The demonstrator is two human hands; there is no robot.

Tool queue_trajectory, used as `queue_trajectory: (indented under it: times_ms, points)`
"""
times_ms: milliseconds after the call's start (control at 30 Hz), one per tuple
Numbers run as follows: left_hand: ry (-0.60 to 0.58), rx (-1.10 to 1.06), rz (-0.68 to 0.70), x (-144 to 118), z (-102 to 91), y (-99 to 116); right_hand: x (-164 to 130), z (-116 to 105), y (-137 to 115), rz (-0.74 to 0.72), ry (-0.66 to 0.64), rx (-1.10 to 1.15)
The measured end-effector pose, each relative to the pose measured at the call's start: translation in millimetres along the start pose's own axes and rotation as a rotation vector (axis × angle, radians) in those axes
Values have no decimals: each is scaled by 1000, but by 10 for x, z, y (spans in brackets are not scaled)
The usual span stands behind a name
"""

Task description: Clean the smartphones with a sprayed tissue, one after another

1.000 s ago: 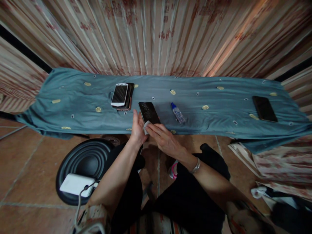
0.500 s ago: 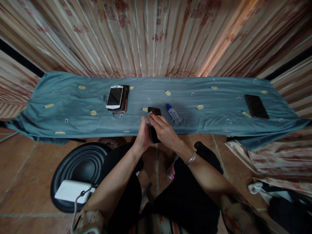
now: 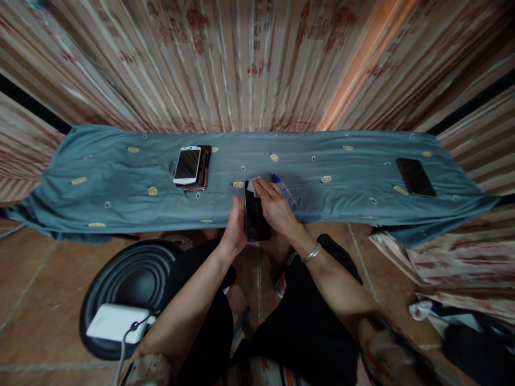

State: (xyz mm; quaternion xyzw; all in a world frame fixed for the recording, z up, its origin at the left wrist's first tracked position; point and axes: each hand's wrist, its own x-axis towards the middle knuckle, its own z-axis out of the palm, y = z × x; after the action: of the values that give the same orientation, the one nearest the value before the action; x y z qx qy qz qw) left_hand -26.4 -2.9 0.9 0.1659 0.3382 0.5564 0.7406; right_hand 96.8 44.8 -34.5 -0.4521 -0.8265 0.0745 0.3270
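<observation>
The left hand (image 3: 236, 228) grips a black phone (image 3: 256, 219) by its left long edge, fingers curled shut around the side, thumb side toward the screen. The phone is held at the near edge of the worktop (image 3: 120, 209), which is draped in a teal cloth, its lower end hanging past the cloth edge over the person's lap. Its long axis runs away from the person, nearly straight toward the curtain (image 3: 257, 64), with only a slight lean; the screen faces up toward the camera.

The right hand (image 3: 276, 206) lies along the phone's right side and reaches to its far end, fingers pinched on a small white wipe (image 3: 252, 185) pressed at the top left corner of the screen. The wipe therefore sits at the end farthest from the person, and the whole length of the screen lies below it, back toward the body. The right hand is the one on the wipe; the left is only the holder.

Just beside the right hand, to its right, a small spray bottle (image 3: 284, 190) with a blue cap lies on its side on the cloth. A stack of phones (image 3: 192, 167), white one uppermost, lies to the left, well apart. A single dark phone (image 3: 416, 176) lies far to the right. A white power bank (image 3: 116, 323) rests on a black round object on the floor.
</observation>
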Motion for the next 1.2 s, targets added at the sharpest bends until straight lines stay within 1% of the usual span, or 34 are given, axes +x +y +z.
queue_trajectory:
  times_ms: [167, 333, 467, 600, 767, 833, 967, 1067, 1200]
  points:
    - [5, -20, -7, 3, -18, 13, -5, 7, 49, 23, 29, 5]
    - [2, 1, 1, 3, -1, 33, -28, 22, -43, -48, 24, 37]
    - [84, -9, -19, 20, -13, 83, -77, 45, -160, -124, 18, 55]
    - [150, -13, 18, 51, -48, 139, -146, 60, -250, -162, -21, 75]
    - [261, 0, 6, 72, -91, 219, -244, 73, -322, -215, -32, 98]
    - [255, -11, 5, 77, -106, 252, -280, 81, -348, -235, -33, 107]
    - [205, -31, 1, 87, -124, 298, -340, 94, -391, -279, -31, 111]
    - [178, -31, 16, 97, -125, 312, -371, 93, -412, -302, -45, 129]
    - [174, -54, 57, 119, -126, 318, -394, 75, -445, -327, -67, 152]
